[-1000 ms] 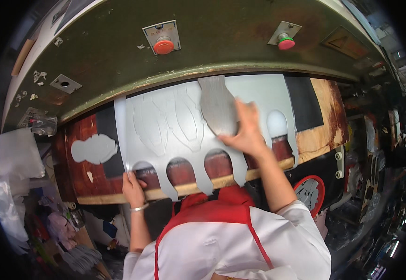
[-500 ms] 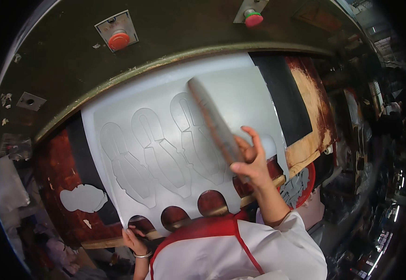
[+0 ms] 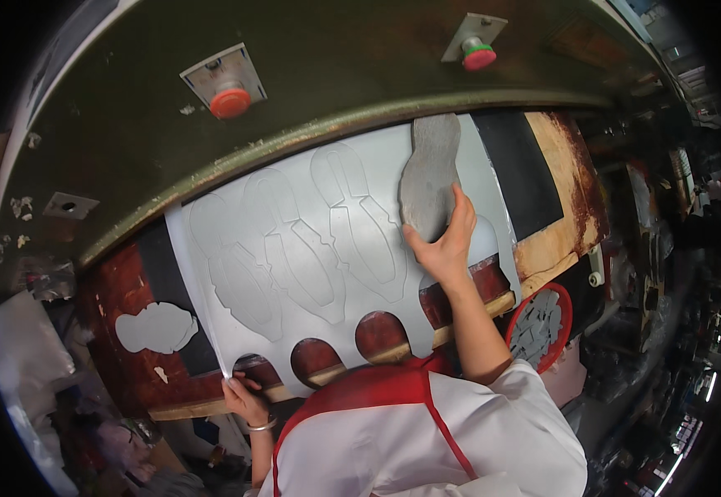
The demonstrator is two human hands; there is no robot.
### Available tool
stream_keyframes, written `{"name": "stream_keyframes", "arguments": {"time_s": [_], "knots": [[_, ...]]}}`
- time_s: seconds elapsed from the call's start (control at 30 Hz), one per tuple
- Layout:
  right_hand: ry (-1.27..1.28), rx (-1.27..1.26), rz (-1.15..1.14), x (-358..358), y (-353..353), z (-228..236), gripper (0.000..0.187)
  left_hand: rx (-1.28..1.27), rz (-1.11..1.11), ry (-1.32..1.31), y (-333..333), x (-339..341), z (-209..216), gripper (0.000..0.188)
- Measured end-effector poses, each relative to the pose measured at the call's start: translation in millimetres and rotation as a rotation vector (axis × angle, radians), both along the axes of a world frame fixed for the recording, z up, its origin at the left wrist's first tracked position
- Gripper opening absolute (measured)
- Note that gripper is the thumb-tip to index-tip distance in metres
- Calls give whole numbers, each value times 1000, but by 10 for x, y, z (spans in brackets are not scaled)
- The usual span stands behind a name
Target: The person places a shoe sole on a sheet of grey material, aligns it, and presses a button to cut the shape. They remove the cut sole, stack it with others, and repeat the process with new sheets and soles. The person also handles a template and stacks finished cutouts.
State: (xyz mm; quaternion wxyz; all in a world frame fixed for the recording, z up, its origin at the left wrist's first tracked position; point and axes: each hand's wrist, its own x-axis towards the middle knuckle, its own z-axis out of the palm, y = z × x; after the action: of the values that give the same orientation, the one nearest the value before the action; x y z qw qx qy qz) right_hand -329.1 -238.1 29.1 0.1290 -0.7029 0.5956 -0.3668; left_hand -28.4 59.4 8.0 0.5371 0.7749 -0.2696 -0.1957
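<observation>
My right hand grips the near end of a thick, grey, sole-shaped cutting die. The die lies over the right part of a smooth grey sheet, its far end close to the machine's lower edge. To its left, several sole-shaped outlines are cut into the sheet, the pieces lying in place. At the sheet's near left corner, my left hand has its fingers closed on the edge. Rounded cutouts along the near edge show the reddish-brown board beneath.
Ahead runs a dark green machine beam with a red button and a pink-red button. Grey cut pieces lie stacked at left. Right are a black mat and a red basin of scraps.
My right hand has brought the die right and away from me, turning it from on edge to flat over the sheet. My left hand keeps hold of the corner. The view has shifted slightly.
</observation>
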Motion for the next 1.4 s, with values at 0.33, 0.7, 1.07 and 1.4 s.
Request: {"name": "stream_keyframes", "arguments": {"time_s": [0.33,0.7,1.07,1.4], "knots": [[-84,-287,-171,244,-1976,1026,76,10,13,-168,-1325,629,-96,33],[-94,-248,-81,24,-1830,457,86,94,-24,-308,-2128,1058,82,34],[17,172,179,-126,-1296,-286,49,288,104,-633,-2290,920,-307,22],[124,-233,89,-625,-591,-300,42,-329,58,-471,-1400,560,-207,24]]}}
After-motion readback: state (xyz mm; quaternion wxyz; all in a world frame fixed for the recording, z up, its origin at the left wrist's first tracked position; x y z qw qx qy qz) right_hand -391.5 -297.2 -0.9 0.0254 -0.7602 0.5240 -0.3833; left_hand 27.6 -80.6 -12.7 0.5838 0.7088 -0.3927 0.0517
